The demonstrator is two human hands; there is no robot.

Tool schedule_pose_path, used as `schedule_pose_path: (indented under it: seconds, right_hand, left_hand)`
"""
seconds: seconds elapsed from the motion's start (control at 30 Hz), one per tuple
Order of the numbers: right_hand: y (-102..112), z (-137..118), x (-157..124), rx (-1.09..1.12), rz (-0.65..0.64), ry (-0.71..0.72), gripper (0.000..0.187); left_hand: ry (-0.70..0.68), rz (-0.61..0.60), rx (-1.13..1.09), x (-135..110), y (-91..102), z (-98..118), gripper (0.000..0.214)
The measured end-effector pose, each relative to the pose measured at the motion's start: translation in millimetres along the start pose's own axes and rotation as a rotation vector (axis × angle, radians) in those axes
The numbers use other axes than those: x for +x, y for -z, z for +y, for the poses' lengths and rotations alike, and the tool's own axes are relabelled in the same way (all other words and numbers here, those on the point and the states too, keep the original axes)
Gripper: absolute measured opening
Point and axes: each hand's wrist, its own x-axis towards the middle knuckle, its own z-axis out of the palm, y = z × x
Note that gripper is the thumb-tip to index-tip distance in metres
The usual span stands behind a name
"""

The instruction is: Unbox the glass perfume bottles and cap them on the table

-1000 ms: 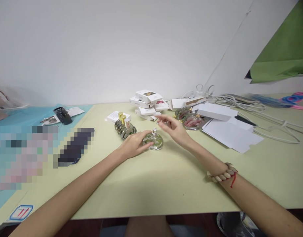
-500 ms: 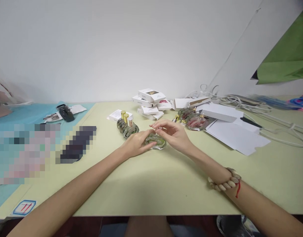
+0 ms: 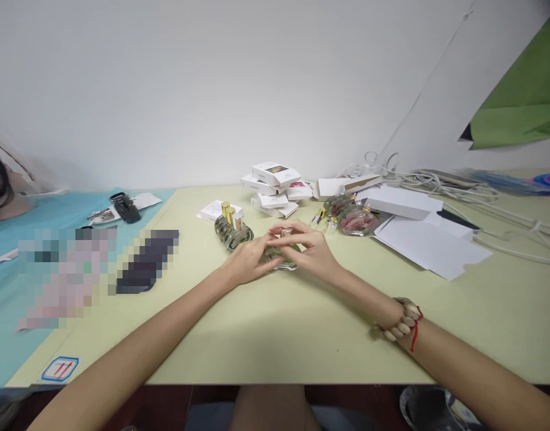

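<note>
A flat oval glass perfume bottle [image 3: 287, 264] with green showing in it stands upright on the table in front of me. My left hand [image 3: 250, 258] grips its left side, thumb across the front. Fingers of my right hand [image 3: 311, 246] are bent around the bottle's top, at a small silvery cap [image 3: 286, 230] on the neck. Much of the bottle is hidden behind both hands. Just left of it stands a row of similar perfume bottles [image 3: 237, 238] with gold and silvery caps.
Small white boxes [image 3: 275, 173] are stacked at the back. Right of my hands are red-toned bottles [image 3: 359, 222], loose gold caps [image 3: 318, 218], opened white cartons [image 3: 430, 245] and cables [image 3: 526, 224]. A black jar [image 3: 125, 206] rests on the blue cover at left.
My right hand has lowered and moved slightly left over the bottle's front, and a silvery cap now shows between its fingers. My left hand stays on the bottle. The view has shifted slightly.
</note>
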Motion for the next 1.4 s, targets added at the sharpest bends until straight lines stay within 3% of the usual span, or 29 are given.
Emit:
schedule_pose_path:
  seconds: [0.33, 0.53, 0.67, 0.77, 0.83, 0.97, 1.1, 1.2, 1.4]
  right_hand:
    - [0, 0, -7, 0.017, 0.008, 0.008, 0.024]
    - [-6, 4, -13, 0.087, -0.049, -0.038, 0.023]
    - [-7, 12, -12, 0.226, -0.012, -0.146, 0.026]
    - [-6, 19, -12, 0.124, -0.003, -0.212, 0.023]
    - [-5, 24, -12, 0.034, -0.029, -0.267, 0.023]
    - [-6, 29, -15, 0.026, -0.130, -0.273, 0.011]
    - [-10, 26, -17, -0.008, -0.257, -0.176, 0.029]
    - [-11, 23, -17, -0.119, -0.326, -0.100, 0.034]
    - [9, 26, -12, -0.454, -0.420, -0.110, 0.020]
  left_hand:
    - [-0.045, 0.100, 0.071, 1, 1.1, 3, 0.023]
    - [-0.066, 0.315, 0.172, -1, -1.6, -2, 0.030]
    - [-0.207, 0.441, 0.183, -3, -4.5, -3, 0.043]
    - [-0.267, 0.513, 0.267, -4, -4.1, 1, 0.046]
    - [-0.287, 0.474, 0.341, -4, -2.9, 4, 0.041]
    - [-0.394, 0.265, 0.456, -5, -2.0, 9, 0.026]
    - [-0.493, 0.145, 0.454, -3, -3.1, 8, 0.021]
    - [-0.412, 0.086, 0.419, 1, -2.7, 8, 0.021]
    - [-0.257, 0.006, 0.440, 7, -3.2, 9, 0.016]
